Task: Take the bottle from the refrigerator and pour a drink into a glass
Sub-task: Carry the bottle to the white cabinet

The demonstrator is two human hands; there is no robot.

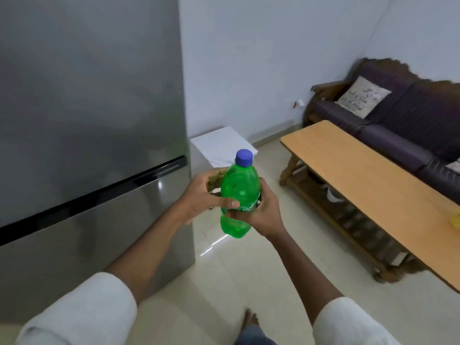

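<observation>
A green plastic bottle (238,190) with a blue cap is held upright in front of me, at mid-frame. My left hand (204,197) wraps its left side, thumb across the label. My right hand (263,210) grips its lower right side from behind. The cap is on. The grey refrigerator (87,120) fills the left of the view with both doors closed. No glass is in sight.
A long wooden table (368,175) stands at the right, with a lower shelf and something yellow at its right edge. Behind it is a dark sofa (398,120) with a cushion. A white box (221,143) sits beside the refrigerator. Pale tiled floor lies below, my bare foot (250,319) on it.
</observation>
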